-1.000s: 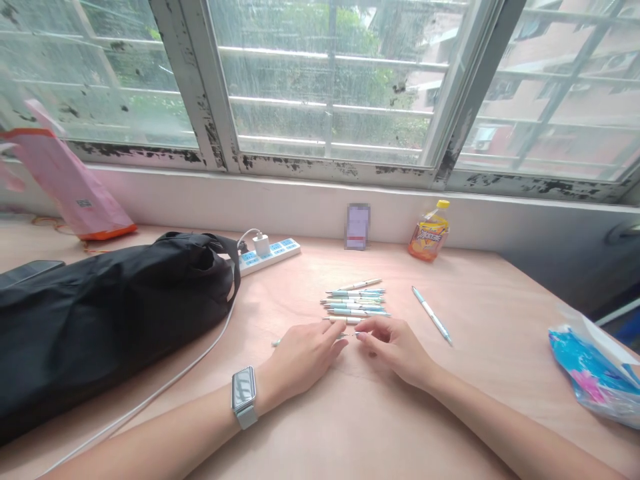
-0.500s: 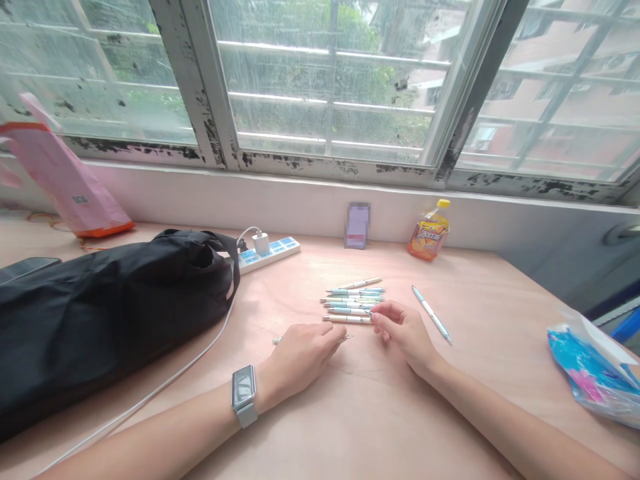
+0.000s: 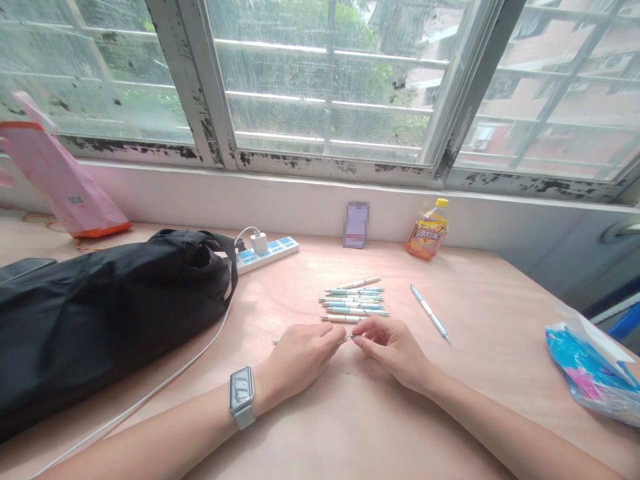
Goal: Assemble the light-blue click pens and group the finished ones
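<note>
reaching in from the bottom of the view, the left hand and the right hand came together low over the wooden desk, with both forearms angled inward and both palms turned down. the left hand lay almost flat, its fingers pointing right, and a smartwatch sat on that wrist. the right hand was curled, its fingertips drawn together toward the left hand. a thin pen appeared to run beneath the left hand, with its pale end showing beyond the hand's outer side and a small metal tip showing in the narrow gap between the hands. the right fingertips were right at that tip, but i could not tell whether either hand had a firm hold.

just above the hands lay a row of pale blue and cream pens, roughly parallel, and a loose blue pen lay apart to the right. farther back were a black bag, a power strip with a white charger, and a juice bottle. a crumpled plastic bag lay at the right.
</note>
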### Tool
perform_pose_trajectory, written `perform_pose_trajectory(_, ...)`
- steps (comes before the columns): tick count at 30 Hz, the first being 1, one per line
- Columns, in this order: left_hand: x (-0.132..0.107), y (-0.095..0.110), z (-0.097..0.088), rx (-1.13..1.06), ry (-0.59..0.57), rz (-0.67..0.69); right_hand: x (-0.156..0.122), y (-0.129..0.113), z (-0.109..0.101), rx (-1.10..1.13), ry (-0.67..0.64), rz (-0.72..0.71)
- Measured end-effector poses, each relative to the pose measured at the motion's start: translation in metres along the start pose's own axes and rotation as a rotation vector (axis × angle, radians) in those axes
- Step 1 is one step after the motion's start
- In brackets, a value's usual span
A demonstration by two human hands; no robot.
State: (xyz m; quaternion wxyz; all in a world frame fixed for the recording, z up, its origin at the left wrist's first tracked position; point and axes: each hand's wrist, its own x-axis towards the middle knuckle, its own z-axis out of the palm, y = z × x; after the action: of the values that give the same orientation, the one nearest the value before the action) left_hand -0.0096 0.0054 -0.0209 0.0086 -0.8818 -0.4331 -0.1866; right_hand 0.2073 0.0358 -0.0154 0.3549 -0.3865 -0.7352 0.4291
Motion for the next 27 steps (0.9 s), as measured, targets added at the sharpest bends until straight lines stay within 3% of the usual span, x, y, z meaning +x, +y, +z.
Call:
perform_pose_trajectory(9, -0.0007, -0.0002, -0.0026, -0.007, -0.033, 0.076, -0.0025, -0.0049, 0.0012, 0.054, -0.06, -0.025)
perform_pose_trajectory(14, 0.0003, 0.001, -0.0047, -0.034, -0.075, 0.041, -0.0029, -0.0066, -0.0007, 0.06, -0.118, -0.046)
perform_pose_trajectory(20, 0.0044, 0.0049, -0.0073, 0.081, -0.118, -0.131, -0.0006, -0.0003, -0.0001, 0.049, 0.023, -0.011)
perform_pose_trajectory(27, 0.0049, 0.0045, -0.0078, 0.013, -0.093, -0.111, 0.0014, -0.0037, 0.0002, 0.056, 0.042, 0.014)
